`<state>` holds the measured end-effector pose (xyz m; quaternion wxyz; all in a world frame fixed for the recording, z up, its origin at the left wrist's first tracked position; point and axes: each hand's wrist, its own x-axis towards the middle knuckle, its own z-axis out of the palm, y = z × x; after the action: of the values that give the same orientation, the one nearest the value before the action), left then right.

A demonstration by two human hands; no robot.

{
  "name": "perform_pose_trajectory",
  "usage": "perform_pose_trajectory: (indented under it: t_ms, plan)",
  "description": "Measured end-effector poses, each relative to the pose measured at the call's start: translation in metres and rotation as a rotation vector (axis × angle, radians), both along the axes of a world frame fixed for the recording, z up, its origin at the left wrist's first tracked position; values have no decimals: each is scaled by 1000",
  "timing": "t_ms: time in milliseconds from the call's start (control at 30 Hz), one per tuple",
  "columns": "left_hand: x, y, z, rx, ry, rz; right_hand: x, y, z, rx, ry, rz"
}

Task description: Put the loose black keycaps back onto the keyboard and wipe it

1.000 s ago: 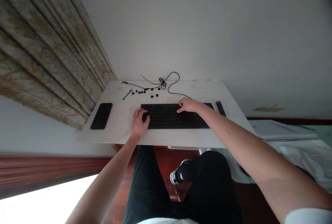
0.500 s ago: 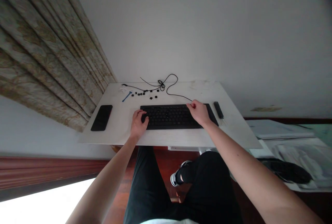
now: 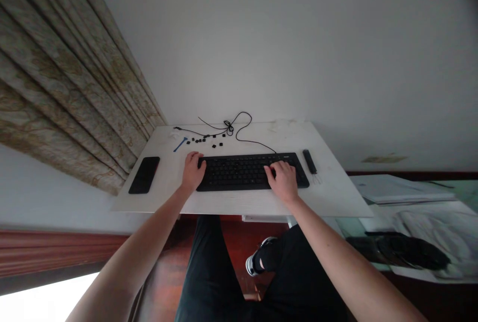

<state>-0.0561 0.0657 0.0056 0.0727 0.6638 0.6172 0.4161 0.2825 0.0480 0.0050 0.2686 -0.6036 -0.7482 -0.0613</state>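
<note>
left hand [image 3: 192, 170] is cupping the keyboard [image 3: 239, 172]'s end, can't tell if gripping; right hand [image 3: 284, 179] is resting on top, thumb spread; most keys seem to be sitting in, loose keycaps [image 3: 221, 144] lying past the left

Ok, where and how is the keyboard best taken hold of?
Probably by its two short ends, one hand from each side: the keyboard is long, narrow and flat on the table. The left hand is at its left end; the right hand lies over it, short of the right end. The cable leaves the far edge, so that side looks worse.
</note>
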Motion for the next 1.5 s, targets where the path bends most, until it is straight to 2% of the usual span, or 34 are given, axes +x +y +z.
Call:
perform_pose_trajectory:
  t_ms: [100,200,333,467,667,933,1000,1033,1100,1133,1200,1267,1367,1500]
  plan:
    - [-3,40,9,-67,69,-65,2,0,1,-2,14,-10]
    - [5,76,11,-173,136,-150,2,1,0,-15,12,-21]
    - [25,105,8,-247,245,-234,3,2,1,-33,-5,-20]
    - [40,114,7,-329,388,-232,4,3,-1,-10,-23,-12]
    - [43,110,15,-371,622,-227,5,5,-6,45,1,-3]
    - [49,104,28,-322,615,-185,6,5,-5,45,11,8]
    - [57,100,32,-269,406,-171,6,5,-5,43,13,4]
    - [62,95,33,-242,217,-161,6,5,-5,45,14,1]
    - [75,82,36,-230,-285,-155,6,5,-6,55,17,-1]
    - [82,72,37,-259,-557,-157,6,5,-6,61,18,1]
    - [97,49,39,-378,-1035,-244,6,5,-6,73,23,8]
    - [111,23,39,-468,-1353,-328,6,5,-6,88,30,18]
    - [128,-8,36,-534,-1540,-385,6,4,-5,119,42,41]
    - [144,-28,28,-570,-1528,-374,7,-1,-3,162,74,102]
